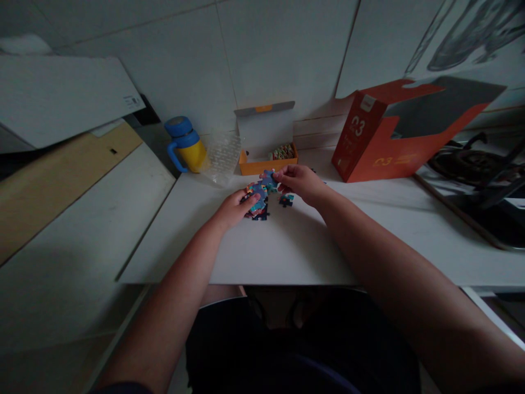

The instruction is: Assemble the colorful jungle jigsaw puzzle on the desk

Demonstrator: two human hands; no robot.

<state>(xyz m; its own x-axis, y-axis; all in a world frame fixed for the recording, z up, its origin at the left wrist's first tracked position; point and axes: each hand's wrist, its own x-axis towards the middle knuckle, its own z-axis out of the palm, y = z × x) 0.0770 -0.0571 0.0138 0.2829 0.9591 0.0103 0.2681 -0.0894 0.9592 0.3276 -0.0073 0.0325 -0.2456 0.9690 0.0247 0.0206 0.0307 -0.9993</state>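
My left hand (238, 208) is closed around a stack of jigsaw puzzle pieces (257, 198), with the thumb lying across the top. My right hand (296, 180) pinches a blue puzzle piece (268, 178) between thumb and fingers, just above and right of the stack. Below my right hand, a loose dark and teal puzzle piece (286, 201) lies on the white table. Another dark puzzle piece (260, 216) shows under the left hand's stack; whether it touches the stack I cannot tell.
Behind my hands stands an opened yellow box (268, 167) with contents inside. To its left are crumpled bubble wrap (223, 158) and a blue-yellow flask (188, 146). A large orange box (369, 139) stands right, near a black stand (492, 191). Cardboard (69, 180) leans at far left.
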